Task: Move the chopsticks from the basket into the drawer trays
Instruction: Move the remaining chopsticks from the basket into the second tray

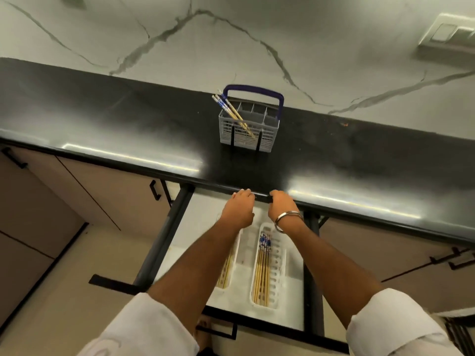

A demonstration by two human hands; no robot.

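Basket: the grey cutlery basket (248, 129) with the blue handle stands on the black countertop (128, 129), well back from the edge; a few chopsticks (231, 111) lean in its left compartment.
Drawer: the drawer (180, 253) is pulled open below the counter edge, with two white trays (281, 265) inside, each already holding chopsticks (262, 273) laid lengthwise.
Left hand: the left hand (237, 209) reaches up at the counter lip, fingers loosely curled, nothing visible in them.
Right hand: the right hand (281, 204), a bracelet (285, 220) on its wrist, sits at the same edge, fingers bent over the lip; I cannot tell if it pinches anything.
Step, as I read it: going back up to the basket for the rest.
Doing it well: pinch the leaning sticks together near their tops and lift straight up so the tips clear the slotted wall.
Placing: lay them flat along a tray, patterned ends matching those already there.
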